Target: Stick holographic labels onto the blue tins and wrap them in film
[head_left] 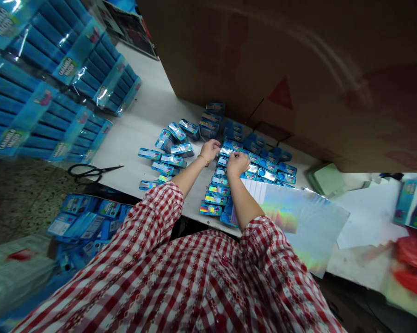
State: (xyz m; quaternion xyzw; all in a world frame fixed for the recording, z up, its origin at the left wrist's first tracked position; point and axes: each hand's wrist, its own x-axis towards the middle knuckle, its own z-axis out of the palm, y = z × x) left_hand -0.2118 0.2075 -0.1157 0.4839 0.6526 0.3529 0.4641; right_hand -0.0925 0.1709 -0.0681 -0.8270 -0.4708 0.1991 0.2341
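Rows of small blue boxes (266,175) with shiny strips on their tops stand close together on the white table. My left hand (209,151) is at the left end of one blue box (226,151), its fingers drawn together. Beside it, my right hand (238,163) bends over the same rows with curled fingers; whatever lies under the fingertips is hidden. A silvery rainbow sheet (298,217) lies by my right forearm, over part of the rows. Left of my hands, more blue boxes (172,160) are scattered, some tilted.
A large brown carton (264,55) rises behind the boxes. Black scissors (90,172) lie at the table's left edge. Wrapped blue packs (49,92) are stacked at the left, and loose blue boxes (87,217) lie below. A pale green block (328,179) and red plastic (414,263) are at the right.
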